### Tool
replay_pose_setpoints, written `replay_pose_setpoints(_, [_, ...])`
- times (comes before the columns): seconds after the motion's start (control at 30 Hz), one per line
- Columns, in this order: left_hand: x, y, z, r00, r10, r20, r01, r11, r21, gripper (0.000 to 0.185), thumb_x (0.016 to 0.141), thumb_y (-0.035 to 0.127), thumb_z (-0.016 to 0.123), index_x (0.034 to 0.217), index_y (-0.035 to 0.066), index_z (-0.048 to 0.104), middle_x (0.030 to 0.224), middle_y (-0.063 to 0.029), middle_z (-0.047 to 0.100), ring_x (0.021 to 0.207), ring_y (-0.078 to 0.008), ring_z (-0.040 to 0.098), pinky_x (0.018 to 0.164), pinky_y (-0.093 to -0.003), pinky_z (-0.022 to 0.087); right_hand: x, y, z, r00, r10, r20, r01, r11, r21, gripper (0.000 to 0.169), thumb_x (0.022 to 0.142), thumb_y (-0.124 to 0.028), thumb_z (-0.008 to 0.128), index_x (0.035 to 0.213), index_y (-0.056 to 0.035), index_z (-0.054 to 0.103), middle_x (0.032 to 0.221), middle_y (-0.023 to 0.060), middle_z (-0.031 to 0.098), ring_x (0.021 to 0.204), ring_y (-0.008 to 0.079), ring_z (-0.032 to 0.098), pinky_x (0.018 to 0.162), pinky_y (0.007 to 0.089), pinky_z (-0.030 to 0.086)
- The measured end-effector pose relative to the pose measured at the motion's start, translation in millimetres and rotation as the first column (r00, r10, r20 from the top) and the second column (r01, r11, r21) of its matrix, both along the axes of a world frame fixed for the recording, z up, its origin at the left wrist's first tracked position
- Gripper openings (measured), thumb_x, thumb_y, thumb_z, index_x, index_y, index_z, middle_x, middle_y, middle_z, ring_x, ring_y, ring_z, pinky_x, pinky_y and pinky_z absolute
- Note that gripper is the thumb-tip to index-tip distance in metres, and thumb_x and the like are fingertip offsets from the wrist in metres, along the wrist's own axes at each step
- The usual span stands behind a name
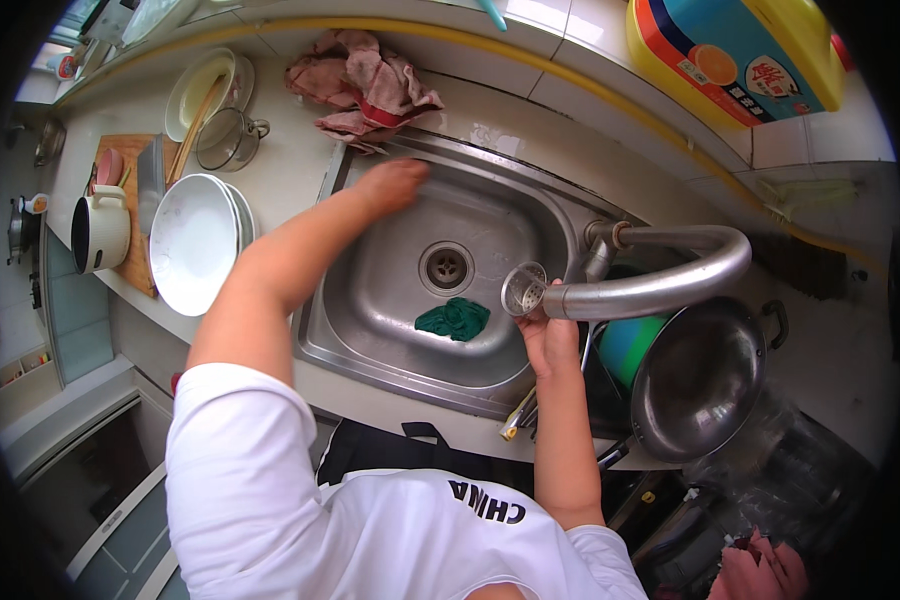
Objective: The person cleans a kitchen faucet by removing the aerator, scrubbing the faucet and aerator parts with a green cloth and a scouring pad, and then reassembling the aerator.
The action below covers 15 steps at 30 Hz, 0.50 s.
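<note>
My right hand holds a round metal sink strainer with a perforated middle, right by the mouth of the steel faucet. The spout hides part of my fingers. My left hand hangs over the far left corner of the stainless steel sink, back up and slightly blurred. Its fingers look curled, and their undersides are hidden. Down in the basin a crumpled dark green cloth lies just below the uncovered drain.
Stacked white bowls, a glass mug, a cleaver and a white pot crowd the left counter. A pink towel lies behind the sink. To the right are a dark wok and a large yellow jug.
</note>
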<state>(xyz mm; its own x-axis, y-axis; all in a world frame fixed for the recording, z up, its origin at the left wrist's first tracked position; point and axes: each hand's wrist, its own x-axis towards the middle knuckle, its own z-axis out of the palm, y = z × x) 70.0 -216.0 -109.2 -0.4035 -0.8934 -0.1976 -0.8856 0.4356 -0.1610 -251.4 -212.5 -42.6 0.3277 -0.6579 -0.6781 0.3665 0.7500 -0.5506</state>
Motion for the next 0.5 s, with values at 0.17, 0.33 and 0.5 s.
replay_pose_setpoints(0.17, [-16.6,72.8,25.8,0.905,0.298,0.303,-0.354,0.923,0.151,0.017,0.071,0.016,0.053,0.080,0.012,0.067,0.091,-0.0013,0.054,0.092,-0.0175,0.047,0.077,-0.0267,0.040,7.1,6.9,10.0,1.000,0.005,-0.016,-0.004,0.999,0.042,0.028,0.087,-0.033,0.049,0.103,-0.0108,0.052,0.098,0.0016,0.058,0.087,0.0162,0.055,0.071,0.0327,0.045])
replay_pose_setpoints(0.33, [-67.2,146.1,46.6,0.792,0.564,0.235,-0.568,0.539,0.622,0.015,0.072,0.012,0.056,0.081,0.003,0.065,0.097,-0.0129,0.059,0.093,-0.0274,0.056,0.078,-0.0347,0.048,0.9,3.7,21.1,0.999,0.040,0.022,-0.041,0.999,0.020,0.026,0.088,-0.029,0.045,0.106,-0.0104,0.051,0.099,0.0031,0.058,0.088,0.0164,0.056,0.072,0.0321,0.046])
replay_pose_setpoints(0.5, [-140.1,159.9,29.0,0.638,0.770,0.022,-0.478,0.373,0.795,0.019,0.070,0.015,0.057,0.081,0.000,0.064,0.089,-0.0198,0.061,0.089,-0.0320,0.059,0.079,-0.0384,0.047,0.0,7.4,15.3,0.997,0.047,0.061,-0.049,0.999,0.020,0.026,0.089,-0.032,0.046,0.104,-0.0111,0.051,0.099,0.0032,0.058,0.090,0.0167,0.056,0.074,0.0332,0.045])
